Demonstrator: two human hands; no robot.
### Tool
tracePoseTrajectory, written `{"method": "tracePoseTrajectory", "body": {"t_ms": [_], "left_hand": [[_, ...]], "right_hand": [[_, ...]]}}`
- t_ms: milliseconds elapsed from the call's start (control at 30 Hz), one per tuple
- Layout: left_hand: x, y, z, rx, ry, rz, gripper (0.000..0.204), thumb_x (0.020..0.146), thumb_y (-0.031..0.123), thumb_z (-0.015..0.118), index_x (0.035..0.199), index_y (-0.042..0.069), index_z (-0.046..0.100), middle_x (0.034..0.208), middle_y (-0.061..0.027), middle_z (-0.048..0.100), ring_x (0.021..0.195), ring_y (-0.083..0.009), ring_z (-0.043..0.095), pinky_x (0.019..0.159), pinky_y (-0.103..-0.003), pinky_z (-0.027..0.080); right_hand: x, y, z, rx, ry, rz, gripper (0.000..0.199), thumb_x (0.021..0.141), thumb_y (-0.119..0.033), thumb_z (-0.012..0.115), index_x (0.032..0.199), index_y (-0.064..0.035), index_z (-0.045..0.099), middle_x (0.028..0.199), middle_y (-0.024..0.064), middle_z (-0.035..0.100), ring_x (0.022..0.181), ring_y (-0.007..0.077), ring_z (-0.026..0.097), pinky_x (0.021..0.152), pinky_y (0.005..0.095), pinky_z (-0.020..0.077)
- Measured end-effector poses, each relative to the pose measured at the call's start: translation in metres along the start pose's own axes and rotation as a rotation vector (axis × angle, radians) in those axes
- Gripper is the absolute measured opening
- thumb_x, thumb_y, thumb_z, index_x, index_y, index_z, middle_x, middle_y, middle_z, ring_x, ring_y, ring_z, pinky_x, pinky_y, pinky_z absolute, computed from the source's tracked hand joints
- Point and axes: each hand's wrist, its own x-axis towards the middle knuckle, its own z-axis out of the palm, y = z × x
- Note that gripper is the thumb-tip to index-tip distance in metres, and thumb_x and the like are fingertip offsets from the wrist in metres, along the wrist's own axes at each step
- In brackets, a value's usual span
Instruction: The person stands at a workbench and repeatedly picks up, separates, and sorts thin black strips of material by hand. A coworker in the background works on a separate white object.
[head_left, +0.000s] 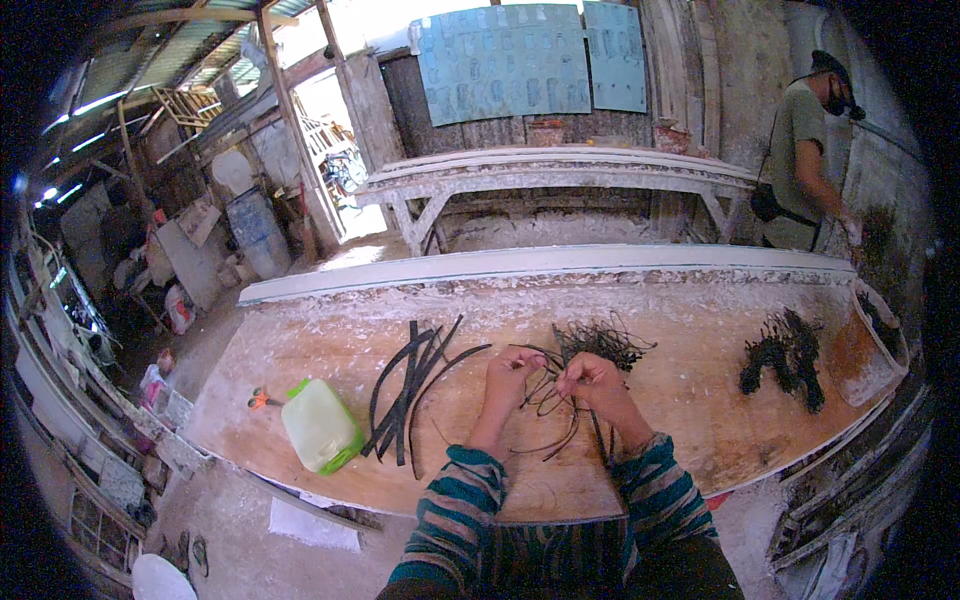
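Note:
Over the middle of the wooden table (680, 430), my left hand (513, 378) pinches a thin black strip. Close beside it on the right, my right hand (597, 390) is closed on thin black strands that loop below the fingers. Which ends each hand grips is too small to make out. Just beyond my right hand lies a tangled bundle of thin black strands (610, 343). Wider flat black strips (398, 400) lie crossed to the left of my left hand. Farther left are a pale container with bright green edges (318, 425) and orange-handled scissors (264, 400).
Another knotted black bundle (785, 362) rests at the table's right, beside a tilted bin (872, 345). A long white board (540, 268) runs along the far edge. Behind stands a white-smeared bench (560, 172). A person (808, 150) in a cap stands at the far right.

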Motion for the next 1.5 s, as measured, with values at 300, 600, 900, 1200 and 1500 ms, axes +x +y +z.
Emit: {"method": "tracePoseTrajectory", "body": {"t_ms": [300, 600, 900, 1200, 1500], "left_hand": [[-0.022, 0.045, 0.023, -0.267, -0.664, -0.019, 0.01, 0.08, 0.01, 0.061, 0.086, 0.001, 0.062, 0.076, -0.0012, 0.058, 0.078, -0.0097, 0.053, 0.071, -0.024, 0.042], [-0.041, 0.05, 0.038, -0.335, -0.622, -0.149, 0.02, 0.084, 0.024, 0.058, 0.078, 0.004, 0.057, 0.072, 0.005, 0.052, 0.068, -0.0052, 0.046, 0.062, -0.019, 0.036], [-0.015, 0.022, 0.023, -0.418, -0.234, -0.269, 0.01, 0.079, 0.014, 0.064, 0.075, 0.005, 0.061, 0.073, 0.0023, 0.058, 0.066, -0.0053, 0.051, 0.061, -0.018, 0.04], [0.003, -0.001, -0.004, -0.202, 0.345, -0.121, 0.003, 0.074, 0.004, 0.064, 0.073, 0.002, 0.062, 0.073, -0.0014, 0.06, 0.064, -0.0058, 0.051, 0.058, -0.018, 0.039], [-0.004, 0.007, 0.008, 0.252, 0.375, 0.021, 0.008, 0.071, 0.004, 0.068, 0.075, 0.002, 0.061, 0.073, -0.0025, 0.055, 0.066, -0.0101, 0.053, 0.055, -0.021, 0.041]], "right_hand": [[0.009, 0.022, -0.032, -0.368, 0.524, 0.009, 0.013, 0.069, -0.003, 0.067, 0.069, -0.0042, 0.054, 0.064, 0.0016, 0.052, 0.06, 0.0111, 0.048, 0.057, 0.025, 0.0405], [0.012, 0.027, -0.034, -0.329, 0.518, -0.094, 0.012, 0.076, -0.01, 0.062, 0.086, -0.0049, 0.065, 0.072, 0.0067, 0.061, 0.065, 0.0143, 0.054, 0.063, 0.0275, 0.0432], [0.009, 0.022, -0.043, -0.319, 0.476, -0.003, 0.011, 0.074, -0.011, 0.064, 0.082, -0.0034, 0.065, 0.079, 0.0065, 0.061, 0.076, 0.0161, 0.057, 0.069, 0.0275, 0.0442], [-0.002, -0.005, 0.003, -0.223, -0.313, -0.127, 0.013, 0.079, -0.007, 0.061, 0.091, -0.0018, 0.064, 0.105, 0.0079, 0.051, 0.088, 0.0148, 0.053, 0.076, 0.0262, 0.044], [-0.009, 0.003, 0.009, -0.245, -0.393, -0.097, 0.018, 0.074, -0.008, 0.066, 0.091, -0.0054, 0.066, 0.104, 0.0087, 0.055, 0.088, 0.0171, 0.054, 0.078, 0.0291, 0.0436]]}}
